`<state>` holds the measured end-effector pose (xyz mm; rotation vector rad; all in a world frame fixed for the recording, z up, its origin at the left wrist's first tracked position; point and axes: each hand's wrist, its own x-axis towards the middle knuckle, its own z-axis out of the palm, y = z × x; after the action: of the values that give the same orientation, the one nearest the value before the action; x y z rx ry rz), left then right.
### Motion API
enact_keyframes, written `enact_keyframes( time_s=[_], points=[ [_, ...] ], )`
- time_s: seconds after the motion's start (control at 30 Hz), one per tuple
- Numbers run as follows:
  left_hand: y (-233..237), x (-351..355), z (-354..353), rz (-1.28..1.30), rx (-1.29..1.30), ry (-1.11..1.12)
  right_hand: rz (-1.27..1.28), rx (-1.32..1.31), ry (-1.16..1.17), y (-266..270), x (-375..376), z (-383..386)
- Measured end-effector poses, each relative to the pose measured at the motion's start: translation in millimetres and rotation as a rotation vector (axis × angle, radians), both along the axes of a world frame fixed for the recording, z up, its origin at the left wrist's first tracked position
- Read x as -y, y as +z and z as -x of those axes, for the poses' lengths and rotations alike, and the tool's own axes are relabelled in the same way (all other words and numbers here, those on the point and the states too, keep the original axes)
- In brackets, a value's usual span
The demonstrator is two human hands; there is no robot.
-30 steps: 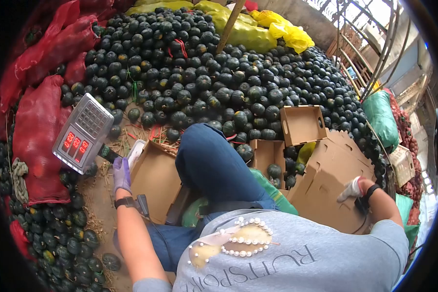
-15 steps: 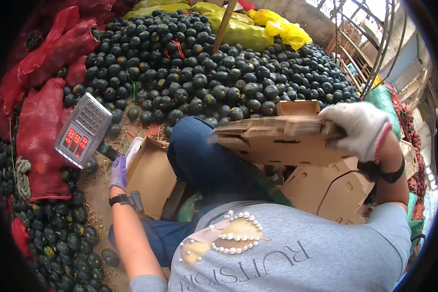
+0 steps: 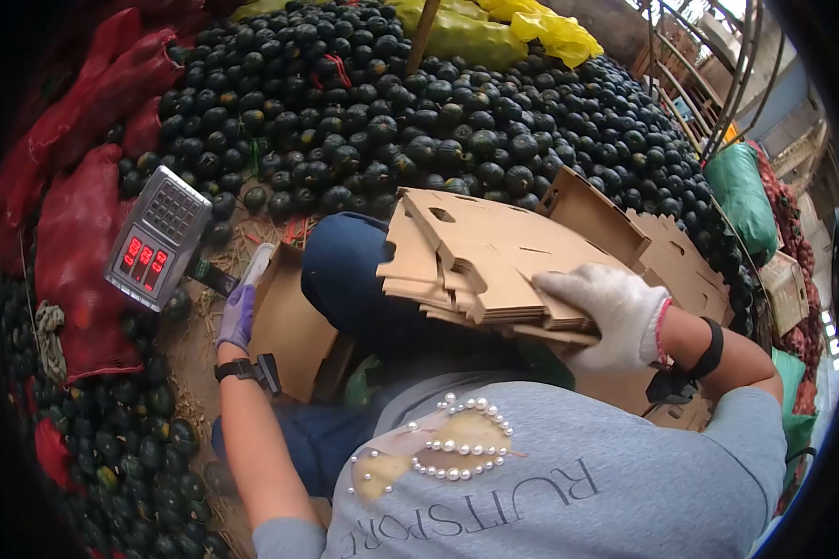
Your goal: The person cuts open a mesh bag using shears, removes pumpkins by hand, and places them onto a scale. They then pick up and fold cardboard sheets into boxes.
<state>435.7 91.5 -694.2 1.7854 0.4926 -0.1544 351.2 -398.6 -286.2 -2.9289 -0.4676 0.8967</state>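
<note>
My right hand (image 3: 611, 312), in a white knit glove, is closed on the near edge of a stack of flat, die-cut cardboard sheets (image 3: 522, 252). The stack is tilted beside my raised knee, with its layered edges facing me. Wearing a purple glove, my left hand (image 3: 237, 319) is closed at the left edge of an open cardboard box (image 3: 294, 321); part of its grip is hidden. That box stands by the post of a digital scale (image 3: 158, 238) with a lit red display. No contents show in the visible part of the box.
A large heap of dark green pumpkins (image 3: 373, 130) spreads in front. Red mesh sacks (image 3: 79, 270) line the left, and yellow bags (image 3: 475, 37) lie behind. Another open cardboard box (image 3: 597, 214) and flat cardboard (image 3: 685, 265) are at right, near a green sack (image 3: 744, 200).
My right hand has moved down and left, turning the cardboard stack so its broad face shows upward. Behind it, more of the other open box shows. My left hand stays at the box edge.
</note>
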Motion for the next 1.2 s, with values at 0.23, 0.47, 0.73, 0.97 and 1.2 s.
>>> enact_keyframes(
  time_s=[0.23,0.47,0.73,0.97,1.2],
  points=[
    [35,18,-7,0.076,0.275,0.097,-0.045,-0.035,-0.138,22,4,-52],
    [47,25,5,-0.015,0.095,0.041,0.008,0.249,-0.046,26,-14,-123],
    [29,23,-6,0.174,0.067,0.062,-0.381,-0.025,-0.194,25,-46,-172],
    [30,13,-3,-0.090,0.158,0.040,-0.313,0.515,0.227,162,-93,-197],
    [110,10,30,0.899,0.539,0.296,-0.675,1.165,0.654,123,-203,-171]
  ],
)
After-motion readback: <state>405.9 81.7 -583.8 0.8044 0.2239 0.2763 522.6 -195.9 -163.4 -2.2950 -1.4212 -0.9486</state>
